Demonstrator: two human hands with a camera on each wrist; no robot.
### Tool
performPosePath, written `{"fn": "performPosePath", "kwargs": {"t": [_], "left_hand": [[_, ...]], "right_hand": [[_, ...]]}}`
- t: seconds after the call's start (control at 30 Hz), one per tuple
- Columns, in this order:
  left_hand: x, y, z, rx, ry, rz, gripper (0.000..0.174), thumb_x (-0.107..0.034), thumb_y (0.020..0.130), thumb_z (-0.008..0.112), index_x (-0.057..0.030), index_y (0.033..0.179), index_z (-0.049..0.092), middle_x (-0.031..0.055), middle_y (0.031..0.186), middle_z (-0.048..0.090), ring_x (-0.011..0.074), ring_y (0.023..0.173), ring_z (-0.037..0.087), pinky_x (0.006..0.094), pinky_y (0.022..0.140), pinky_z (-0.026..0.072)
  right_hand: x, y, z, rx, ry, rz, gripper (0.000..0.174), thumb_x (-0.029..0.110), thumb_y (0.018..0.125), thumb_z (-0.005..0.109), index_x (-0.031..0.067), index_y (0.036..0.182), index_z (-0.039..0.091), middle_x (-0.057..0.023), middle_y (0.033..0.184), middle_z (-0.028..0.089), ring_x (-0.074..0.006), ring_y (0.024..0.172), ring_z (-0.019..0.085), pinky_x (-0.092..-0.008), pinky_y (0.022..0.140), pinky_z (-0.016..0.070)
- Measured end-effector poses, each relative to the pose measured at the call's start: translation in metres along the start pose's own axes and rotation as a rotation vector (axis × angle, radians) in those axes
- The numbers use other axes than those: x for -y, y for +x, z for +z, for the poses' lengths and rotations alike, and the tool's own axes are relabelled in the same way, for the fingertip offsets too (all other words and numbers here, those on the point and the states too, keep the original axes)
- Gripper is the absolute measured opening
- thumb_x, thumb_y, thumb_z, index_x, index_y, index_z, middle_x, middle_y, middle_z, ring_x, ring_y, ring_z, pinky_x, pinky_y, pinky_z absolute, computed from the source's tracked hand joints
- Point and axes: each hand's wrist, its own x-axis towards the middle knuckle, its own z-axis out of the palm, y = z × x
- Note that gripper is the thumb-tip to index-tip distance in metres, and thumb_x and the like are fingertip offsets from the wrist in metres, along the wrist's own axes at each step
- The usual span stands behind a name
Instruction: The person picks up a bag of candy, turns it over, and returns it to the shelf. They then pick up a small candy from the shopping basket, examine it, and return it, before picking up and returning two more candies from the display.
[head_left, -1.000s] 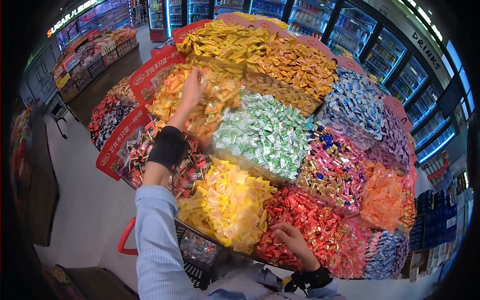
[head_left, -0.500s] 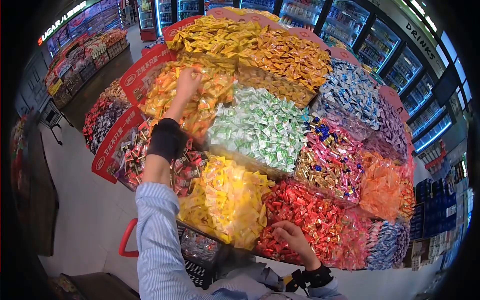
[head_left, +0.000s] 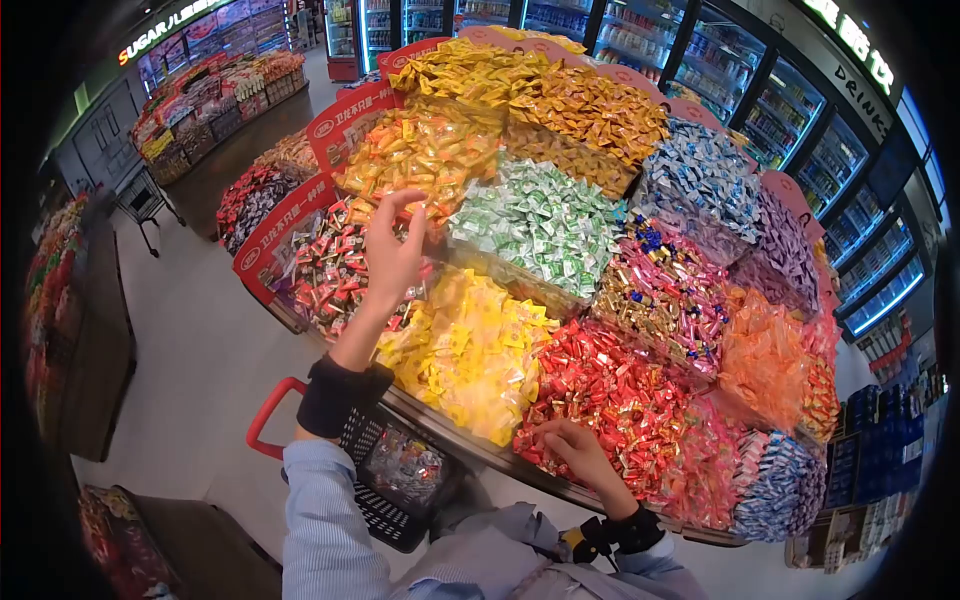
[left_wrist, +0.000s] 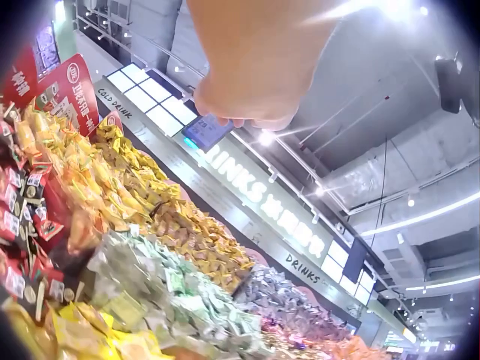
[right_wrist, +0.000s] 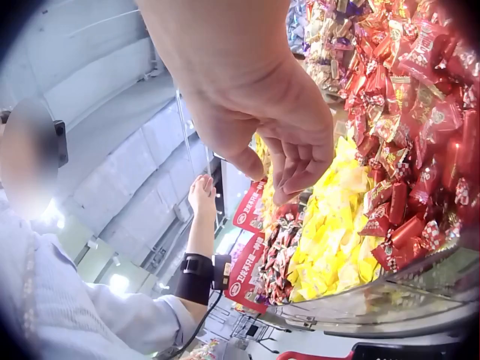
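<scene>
Raised above the candy, my left hand (head_left: 393, 250) has its fingers bent and the thumb apart, with no packet visible between them. It is over the border between orange-yellow packets (head_left: 430, 150) and red-and-black packets (head_left: 330, 270). In the left wrist view the left hand (left_wrist: 255, 82) is seen from behind the wrist, its fingertips partly hidden. Over the red wrapped candies (head_left: 620, 400), my right hand (head_left: 580, 455) hangs loosely curled. The right wrist view shows the right hand (right_wrist: 262, 120) with nothing visible in its fingers, near yellow packets (right_wrist: 337, 225).
White-green packets (head_left: 535, 220) fill the middle bin, with yellow packets (head_left: 465, 350) nearer me. A basket (head_left: 385, 520) with a red handle (head_left: 270, 415) holds a bag of packets below the stand's edge. A shopping cart (head_left: 145, 200) and drink fridges (head_left: 720, 60) stand farther off.
My left hand has come away from the orange-yellow packets, back toward my body, and its thumb and fingers now stand apart. The right hand has hardly moved. The head view has shifted slightly.
</scene>
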Motion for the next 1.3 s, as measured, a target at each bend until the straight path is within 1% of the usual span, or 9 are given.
{"fn": "performPosePath", "kwargs": {"t": [0.03, 0.13, 0.47, 0.57, 0.67, 0.83, 1.03, 1.23, 1.3], "left_hand": [[-0.005, -0.020, -0.003, -0.030, -0.040, 0.027, 0.015, -0.004, 0.083, 0.047, -0.0003, 0.097, 0.050, 0.0069, 0.097, 0.055, 0.0130, 0.092, 0.052, 0.0265, 0.081, 0.0397], [-0.027, -0.082, -0.003, -0.102, -0.149, -0.119, 0.017, -0.001, 0.083, 0.046, -0.0011, 0.100, 0.048, 0.0063, 0.097, 0.054, 0.0133, 0.093, 0.052, 0.0259, 0.083, 0.0388], [-0.029, -0.264, 0.010, -0.153, -0.157, -0.392, 0.021, 0.000, 0.081, 0.047, 0.0006, 0.101, 0.047, 0.0076, 0.097, 0.054, 0.0146, 0.094, 0.052, 0.0254, 0.082, 0.0399], [-0.036, -0.305, 0.006, -0.147, -0.194, -0.456, 0.020, 0.001, 0.081, 0.046, -0.0003, 0.101, 0.044, 0.0065, 0.096, 0.052, 0.0136, 0.094, 0.050, 0.0252, 0.085, 0.0368], [-0.042, -0.341, -0.006, -0.171, -0.131, -0.504, 0.021, 0.002, 0.081, 0.046, -0.0001, 0.101, 0.045, 0.0079, 0.095, 0.052, 0.0135, 0.092, 0.050, 0.0244, 0.082, 0.0386], [-0.034, -0.396, -0.032, -0.265, -0.090, -0.645, 0.021, 0.003, 0.080, 0.045, -0.0002, 0.100, 0.045, 0.0083, 0.094, 0.053, 0.0132, 0.089, 0.051, 0.0247, 0.081, 0.0399], [-0.031, -0.432, -0.051, -0.328, -0.031, -0.667, 0.019, 0.004, 0.079, 0.046, -0.0004, 0.098, 0.045, 0.0089, 0.093, 0.054, 0.0134, 0.090, 0.052, 0.0240, 0.079, 0.0426], [-0.038, -0.447, -0.076, -0.405, -0.058, -0.780, 0.018, 0.001, 0.081, 0.047, -0.0011, 0.099, 0.046, 0.0079, 0.094, 0.054, 0.0131, 0.090, 0.052, 0.0236, 0.081, 0.0398], [-0.030, -0.462, -0.088, -0.444, -0.049, -0.761, 0.020, 0.001, 0.080, 0.048, -0.0007, 0.099, 0.046, 0.0090, 0.093, 0.055, 0.0125, 0.087, 0.053, 0.0223, 0.076, 0.0429]], "right_hand": [[0.001, -0.007, 0.002, 0.010, 0.052, 0.029, 0.019, 0.011, 0.087, 0.044, 0.0009, 0.101, 0.052, -0.0023, 0.080, 0.056, -0.0078, 0.068, 0.051, -0.0202, 0.061, 0.0416], [0.005, -0.036, 0.002, 0.042, 0.120, 0.080, 0.019, 0.011, 0.087, 0.044, 0.0005, 0.101, 0.052, -0.0038, 0.080, 0.056, -0.0085, 0.069, 0.051, -0.0200, 0.061, 0.0416], [-0.066, -0.118, -0.020, 0.064, 0.246, 0.196, 0.019, 0.011, 0.083, 0.049, 0.0017, 0.100, 0.054, -0.0036, 0.077, 0.058, -0.0081, 0.065, 0.052, -0.0204, 0.060, 0.0424], [-0.078, -0.127, -0.016, 0.161, 0.255, 0.158, 0.020, 0.012, 0.083, 0.049, 0.0015, 0.100, 0.054, -0.0037, 0.077, 0.058, -0.0085, 0.064, 0.052, -0.0208, 0.060, 0.0428], [-0.085, -0.133, -0.002, 0.218, 0.246, 0.185, 0.019, 0.013, 0.084, 0.049, 0.0009, 0.097, 0.054, -0.0035, 0.077, 0.057, -0.0084, 0.064, 0.052, -0.0210, 0.059, 0.0431], [-0.078, -0.131, 0.010, 0.321, 0.192, 0.182, 0.018, 0.010, 0.084, 0.047, 0.0008, 0.098, 0.052, -0.0038, 0.077, 0.057, -0.0080, 0.064, 0.052, -0.0199, 0.059, 0.0429], [-0.094, -0.110, 0.030, 0.436, 0.200, 0.203, 0.020, 0.003, 0.081, 0.043, 0.0019, 0.098, 0.053, -0.0033, 0.077, 0.057, -0.0079, 0.063, 0.052, -0.0192, 0.059, 0.0425], [-0.095, -0.088, 0.076, 0.534, 0.157, 0.308, 0.019, 0.013, 0.083, 0.048, 0.0010, 0.097, 0.053, -0.0044, 0.079, 0.057, -0.0084, 0.067, 0.053, -0.0202, 0.064, 0.0433], [-0.091, -0.084, 0.093, 0.559, 0.148, 0.330, 0.019, 0.013, 0.083, 0.047, 0.0004, 0.096, 0.053, -0.0040, 0.080, 0.057, -0.0088, 0.069, 0.053, -0.0204, 0.065, 0.0430]]}}
